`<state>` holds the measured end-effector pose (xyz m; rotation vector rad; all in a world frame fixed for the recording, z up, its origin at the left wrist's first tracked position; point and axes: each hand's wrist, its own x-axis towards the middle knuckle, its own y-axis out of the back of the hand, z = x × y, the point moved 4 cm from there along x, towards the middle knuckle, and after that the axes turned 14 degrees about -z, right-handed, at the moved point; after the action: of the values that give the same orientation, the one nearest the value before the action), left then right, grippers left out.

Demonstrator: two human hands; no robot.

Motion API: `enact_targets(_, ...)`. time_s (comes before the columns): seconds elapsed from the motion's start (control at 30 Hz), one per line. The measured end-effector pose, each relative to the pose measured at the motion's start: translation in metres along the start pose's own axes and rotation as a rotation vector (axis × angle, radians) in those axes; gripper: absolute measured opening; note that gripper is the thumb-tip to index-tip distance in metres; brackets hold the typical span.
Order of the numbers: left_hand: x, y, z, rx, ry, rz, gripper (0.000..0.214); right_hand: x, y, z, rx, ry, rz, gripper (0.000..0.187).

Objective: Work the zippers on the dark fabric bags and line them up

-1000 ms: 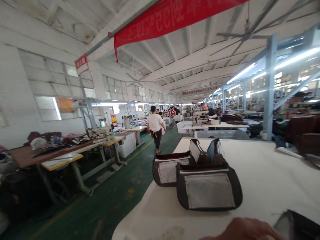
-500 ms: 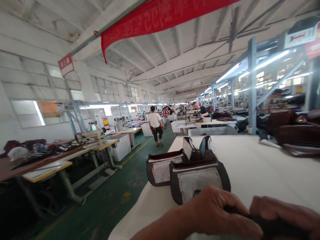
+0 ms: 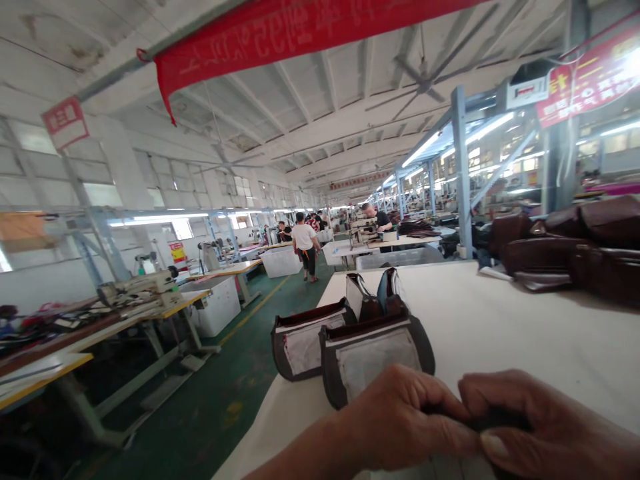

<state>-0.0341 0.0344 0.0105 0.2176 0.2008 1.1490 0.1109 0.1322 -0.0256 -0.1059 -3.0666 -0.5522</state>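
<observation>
The red banner [image 3: 280, 33] overhead carries characters too blurred to read. On the white table [image 3: 500, 320], two dark-trimmed bags [image 3: 377, 360] with pale panels sit just beyond the hands, long sides running crosswise. The left hand [image 3: 400, 417] and right hand [image 3: 545, 427] are both closed, pinching a dark band [image 3: 500, 421] that runs sideways between them — brown leather pieces [image 3: 565, 243] lie piled farther right.

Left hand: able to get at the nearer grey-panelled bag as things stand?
Probably yes: the left hand sits right in front of the bag, nothing between them, but it is pinching a dark strip with the right hand.
</observation>
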Motion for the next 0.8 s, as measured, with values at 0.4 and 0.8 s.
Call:
enact_targets(0.4,-0.009,0.003,-0.001,0.128,0.173,0.108,0.022,0.011,-0.012,-0.004,-0.070,0.039,0.191,0.034)
enact_targets(0.8,0.001,-0.001,-0.009,0.284,0.180,0.170,0.018,0.005,-0.013,-0.004,0.001,-0.020,0.173,0.044)
